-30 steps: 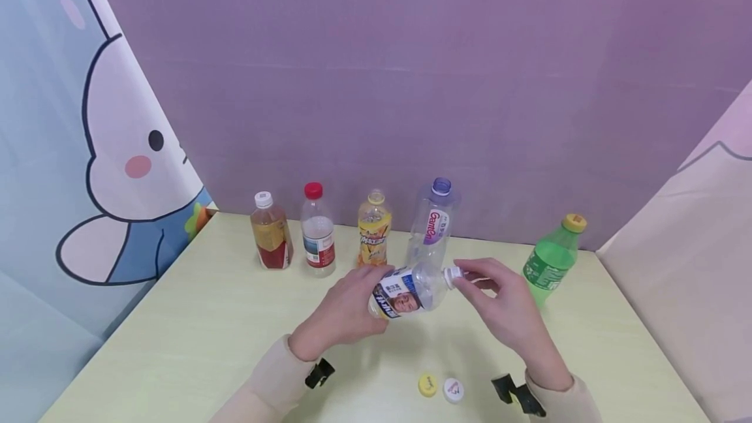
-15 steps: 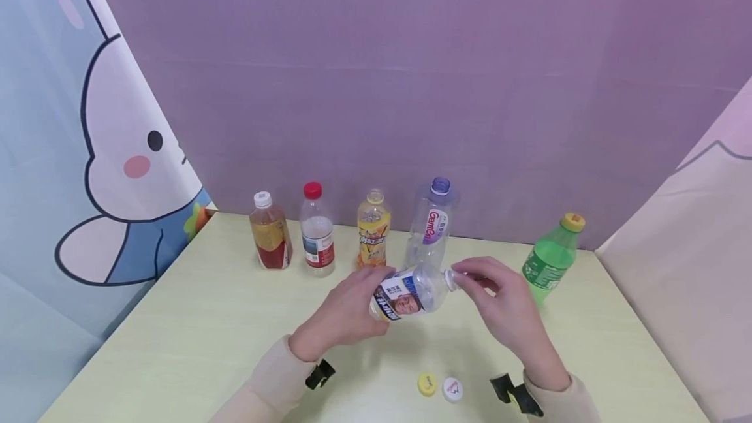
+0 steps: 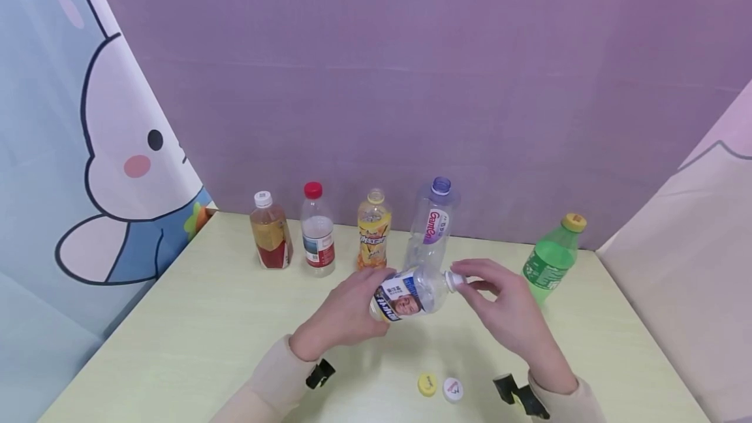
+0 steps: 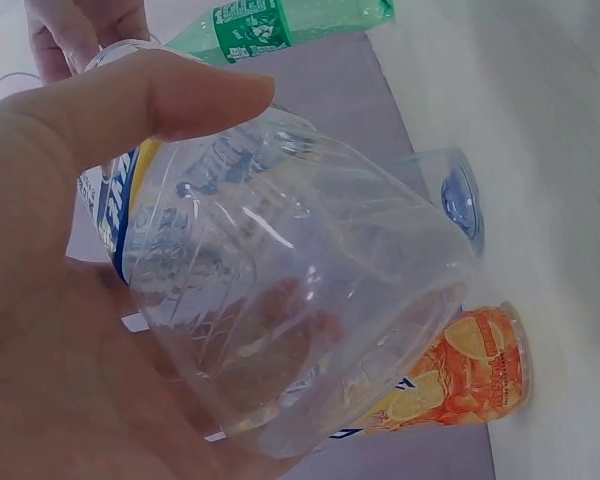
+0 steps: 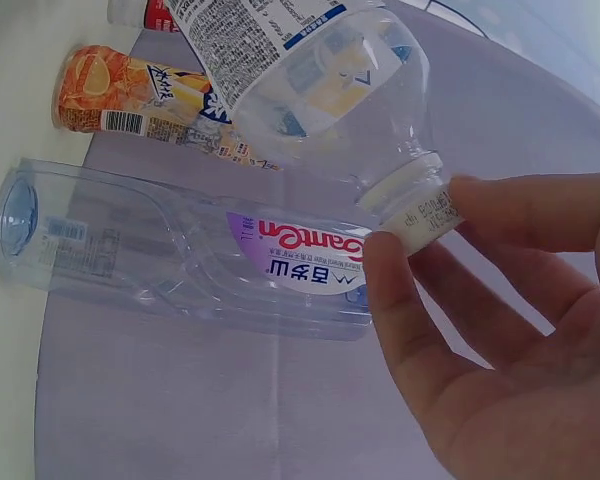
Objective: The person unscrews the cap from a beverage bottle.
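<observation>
At the head view's lower centre, a tilted clear plastic bottle [image 3: 409, 296] is gripped by the left hand [image 3: 352, 309], its white screw cap [image 3: 453, 281] pinched by the right hand [image 3: 506, 305].

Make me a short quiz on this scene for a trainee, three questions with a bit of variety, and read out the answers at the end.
1. Multiple choice: which part of the clear plastic bottle in the left hand does the right hand pinch? a) its base b) its white cap c) its label
2. True or false: as the person sees it, the green plastic bottle stands to the right of the Ganten water bottle.
3. Count: how many loose caps lie on the table, and what colours are they?

Key: 1. b. 2. True. 3. Two, one yellow and one white.
</observation>
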Demonstrator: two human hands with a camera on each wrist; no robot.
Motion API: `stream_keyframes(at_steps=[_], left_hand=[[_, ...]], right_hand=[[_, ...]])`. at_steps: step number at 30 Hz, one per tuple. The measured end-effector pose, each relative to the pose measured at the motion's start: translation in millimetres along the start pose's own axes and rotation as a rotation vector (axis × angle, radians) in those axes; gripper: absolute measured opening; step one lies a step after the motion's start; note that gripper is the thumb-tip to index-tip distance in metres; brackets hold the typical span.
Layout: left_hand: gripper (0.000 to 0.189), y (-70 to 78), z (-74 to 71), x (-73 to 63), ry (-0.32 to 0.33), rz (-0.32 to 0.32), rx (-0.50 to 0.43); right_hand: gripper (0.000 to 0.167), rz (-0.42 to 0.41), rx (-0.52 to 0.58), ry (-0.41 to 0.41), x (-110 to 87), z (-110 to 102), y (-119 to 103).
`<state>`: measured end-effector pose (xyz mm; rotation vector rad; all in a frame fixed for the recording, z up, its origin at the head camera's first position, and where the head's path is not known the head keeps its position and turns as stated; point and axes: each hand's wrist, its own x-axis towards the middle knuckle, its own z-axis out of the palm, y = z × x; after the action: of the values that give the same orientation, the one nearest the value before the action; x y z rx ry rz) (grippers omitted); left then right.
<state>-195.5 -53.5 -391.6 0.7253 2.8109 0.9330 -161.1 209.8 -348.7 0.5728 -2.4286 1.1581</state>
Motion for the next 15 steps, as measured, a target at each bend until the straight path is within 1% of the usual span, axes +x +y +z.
stream_keyframes(at_steps=[5, 8, 13, 15], left_hand=[[0.084, 0.0, -0.2, -0.4, -0.001, 0.005, -0.003], [0.084, 0.2, 0.0, -0.6, -0.001, 0.008, 0.001], [0.083, 0.2, -0.2, -0.4, 0.004, 0.006, 0.013], [0.083, 0.2, -0.4, -0.4, 0.003, 0.002, 0.01]], right_hand=[[0.019, 0.036, 0.019, 0.03, 0.0, 1.4, 0.8], [0.023, 0.054, 0.002, 0.04, -0.3, 2.4, 1.5], [0.028, 0.113, -0.026, 0.014, -0.9, 1.5, 0.5], [0.027, 0.117, -0.028, 0.008, -1.1, 0.7, 0.0]])
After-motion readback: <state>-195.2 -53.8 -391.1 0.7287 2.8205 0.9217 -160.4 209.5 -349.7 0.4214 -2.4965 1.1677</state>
